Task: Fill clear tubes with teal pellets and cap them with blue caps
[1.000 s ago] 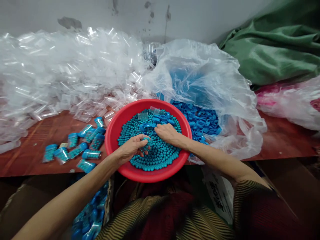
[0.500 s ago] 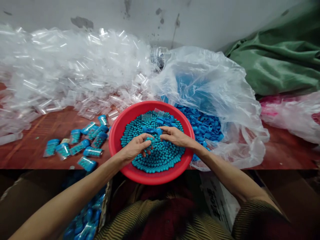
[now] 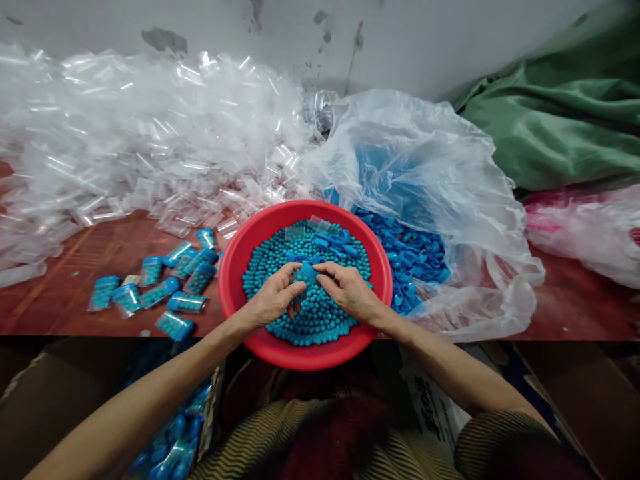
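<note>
My left hand [image 3: 276, 292] is closed around a small clear plastic tube [image 3: 306, 277], mostly hidden by the fingers, with turquoise showing in it. Pinched in my right hand [image 3: 353, 290] is a blue plastic cap [image 3: 309, 268], which meets the tube's upper end; whether it sits fully on cannot be seen. Both hands are over a red basin [image 3: 231, 273] filled with turquoise beads [image 3: 325, 327]. On the beads, behind my fingers, lie several loose blue caps [image 3: 340, 243] and a couple of clear empty tubes [image 3: 295, 232].
Bead-filled capped tubes [image 3: 186, 303] lie left of the basin on the red-brown table [image 3: 70, 287]. Behind them rises a heap of clear tubes [image 3: 150, 133]. A plastic bag [image 3: 480, 200] spills blue caps [image 3: 417, 257] at right. Below the table edge, a box holds more filled tubes [image 3: 175, 440].
My right hand has brought the blue cap down and left to the tube's mouth. The left hand stays nearly in place with the tube. The camera view has shifted slightly.
</note>
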`<state>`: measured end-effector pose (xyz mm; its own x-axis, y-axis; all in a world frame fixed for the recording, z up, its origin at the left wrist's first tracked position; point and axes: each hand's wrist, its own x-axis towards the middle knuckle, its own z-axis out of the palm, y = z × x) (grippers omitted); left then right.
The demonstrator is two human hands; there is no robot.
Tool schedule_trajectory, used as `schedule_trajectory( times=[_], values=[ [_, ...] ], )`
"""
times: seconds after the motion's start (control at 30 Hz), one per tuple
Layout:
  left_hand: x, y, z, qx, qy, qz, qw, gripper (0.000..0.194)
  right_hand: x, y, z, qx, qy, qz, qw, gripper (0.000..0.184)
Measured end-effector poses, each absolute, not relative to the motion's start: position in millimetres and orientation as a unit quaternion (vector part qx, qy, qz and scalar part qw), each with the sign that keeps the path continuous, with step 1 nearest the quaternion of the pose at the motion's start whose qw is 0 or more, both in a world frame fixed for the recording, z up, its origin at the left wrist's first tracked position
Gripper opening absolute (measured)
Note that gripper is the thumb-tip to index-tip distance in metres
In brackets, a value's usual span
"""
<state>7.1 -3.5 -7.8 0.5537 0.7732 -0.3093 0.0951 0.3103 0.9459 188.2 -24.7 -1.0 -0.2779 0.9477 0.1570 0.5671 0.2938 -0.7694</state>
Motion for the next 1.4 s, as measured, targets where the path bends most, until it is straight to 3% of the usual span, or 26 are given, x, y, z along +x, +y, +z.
schedule_trajectory(
  times=[0.13, 0.47, 0.7, 1.13, 1.33, 1.4],
  values=[
    [7, -4, -7, 0.538, 0.394, 0.242, 0.705, 0.050, 187, -25, -1, -0.502, -0.739, 0.297, 0.336, 0.023],
    [6, -3, -7, 0.533, 0.386, 0.255, 0.708, 0.060, 193, -19, -9, -0.472, -0.652, 0.488, 0.336, 0.023],
    [8, -6, 4, 0.516, 0.400, 0.278, 0.705, 0.058, 194, -20, 5, -0.478, -0.743, 0.358, 0.303, 0.023],
    [7, -8, -4, 0.545, 0.392, 0.274, 0.689, 0.039, 200, -19, 3, -0.403, -0.819, 0.308, 0.268, 0.024],
    [6, -9, -7, 0.569, 0.440, 0.292, 0.631, 0.028, 189, -21, -13, -0.393, -0.863, 0.185, 0.258, 0.028],
    [5, -7, -7, 0.558, 0.446, 0.287, 0.639, 0.031, 189, -18, -10, -0.403, -0.853, 0.218, 0.250, 0.025]
  ],
)
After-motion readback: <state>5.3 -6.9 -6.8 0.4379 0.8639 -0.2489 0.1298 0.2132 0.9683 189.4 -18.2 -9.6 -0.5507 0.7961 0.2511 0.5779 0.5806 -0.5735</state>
